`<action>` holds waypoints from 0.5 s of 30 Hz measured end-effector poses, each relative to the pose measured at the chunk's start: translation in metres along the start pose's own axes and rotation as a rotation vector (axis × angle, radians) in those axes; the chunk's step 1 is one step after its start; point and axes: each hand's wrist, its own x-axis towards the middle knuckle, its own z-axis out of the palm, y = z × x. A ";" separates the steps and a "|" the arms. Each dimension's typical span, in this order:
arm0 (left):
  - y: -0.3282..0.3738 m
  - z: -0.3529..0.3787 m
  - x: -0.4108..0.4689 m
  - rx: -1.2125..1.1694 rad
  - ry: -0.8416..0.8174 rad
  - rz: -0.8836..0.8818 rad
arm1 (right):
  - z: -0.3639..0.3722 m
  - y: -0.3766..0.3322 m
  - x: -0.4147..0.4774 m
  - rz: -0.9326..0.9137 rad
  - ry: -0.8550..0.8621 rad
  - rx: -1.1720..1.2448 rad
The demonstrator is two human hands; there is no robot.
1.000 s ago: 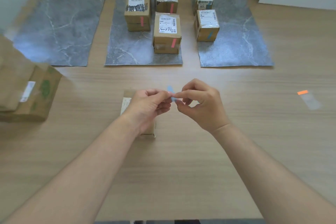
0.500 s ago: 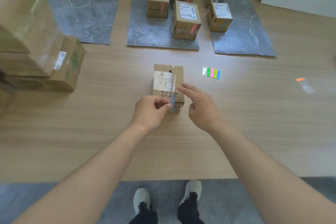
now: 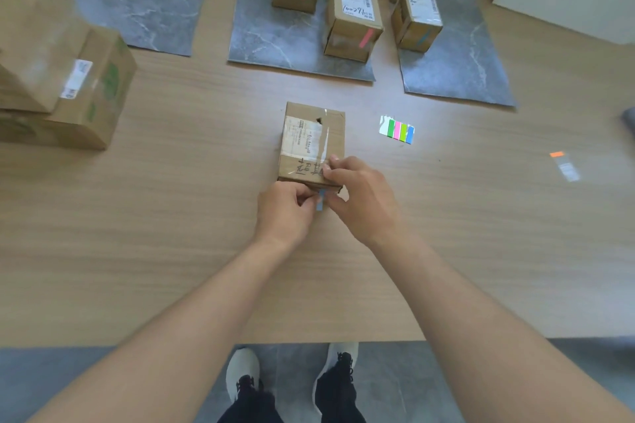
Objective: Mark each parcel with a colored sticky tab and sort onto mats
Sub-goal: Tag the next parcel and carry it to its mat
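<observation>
Both bare forearms reached forward over the bench (image 3: 171, 233), the left hand (image 3: 287, 213) with its fingers curled, pinching a blue sticky tab (image 3: 320, 200) against the near face of the cardboard parcel (image 3: 314, 144). The right hand (image 3: 360, 197) clasped that parcel's near edge, fingers bent on top and thumb beside the tab. Farther off lay a strip of coloured tabs (image 3: 398, 130), then tabbed parcels (image 3: 354, 21) on grey mats (image 3: 268, 41).

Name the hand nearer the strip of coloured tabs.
Right. The right hand grips the parcel's near right corner, with the strip beyond it to the right; the left hand pinches a blue tab further left.
</observation>
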 end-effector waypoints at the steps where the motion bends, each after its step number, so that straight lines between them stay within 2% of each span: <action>1: 0.000 0.000 0.001 0.002 0.004 0.003 | 0.002 0.001 0.001 0.005 0.029 0.001; 6: 0.000 -0.003 0.003 0.013 -0.003 -0.004 | 0.019 0.001 0.000 0.014 0.218 -0.029; 9: -0.008 -0.019 0.008 0.048 0.000 -0.067 | 0.026 -0.001 0.002 0.009 0.260 -0.090; 13: -0.023 -0.048 0.015 0.148 0.096 -0.136 | 0.042 -0.003 0.000 0.017 0.319 -0.249; 15: -0.029 -0.057 0.022 0.023 0.115 -0.194 | 0.051 -0.001 -0.001 0.007 0.356 -0.261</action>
